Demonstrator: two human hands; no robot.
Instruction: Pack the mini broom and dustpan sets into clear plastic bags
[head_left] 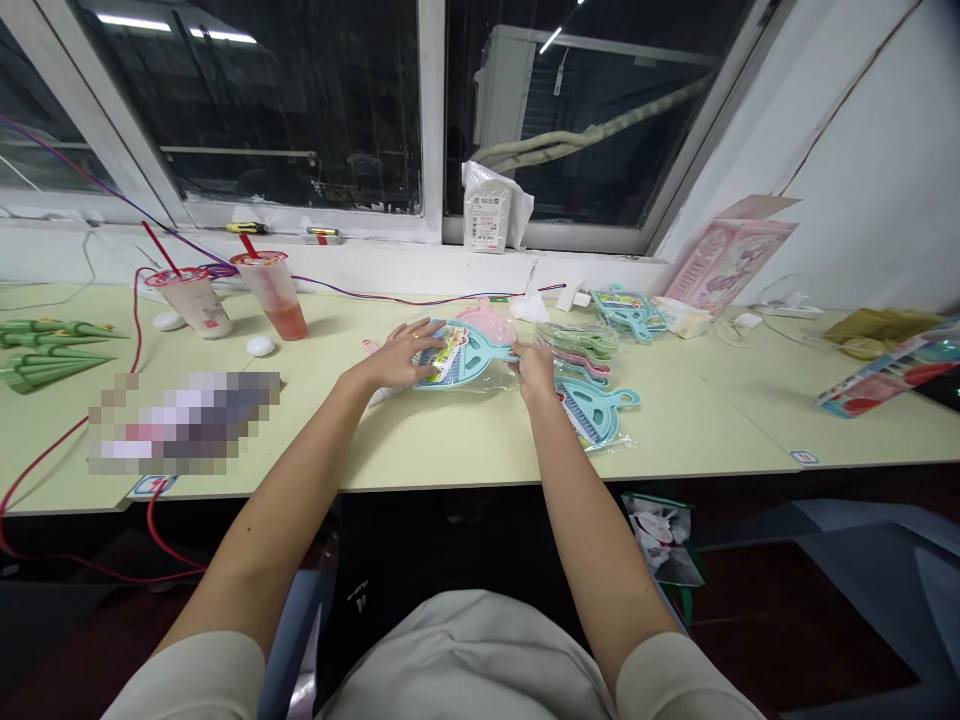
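Room: pale green desk (465,450) under a dark window (300,100), white wall on the right.
Left hand: the left hand (405,355) lies flat with fingers spread on the near end of a blue dustpan set (469,355) in a clear bag, pressing it to the desk.
Right hand: the right hand (534,368) is at the right edge of the same bag, fingers curled and pinching the plastic by the handle; whether it grips the handle itself cannot be told.
Dustpan set: in the middle of the desk, between the two hands, flat, with a printed card inside the bag.
Pink dustpan: a pink dustpan (487,318) lies just behind the blue one, partly under it.
Stack: a pile of bagged dustpans (581,350) sits just right of the right hand, with another blue dustpan (596,412) nearer the desk edge.
Cups: two plastic drink cups (232,295) with straws stand on the left, well apart from the hands.
Cones: green cones (45,350) lie at the far left.
Box: a pink box (724,260) leans against the wall on the right.
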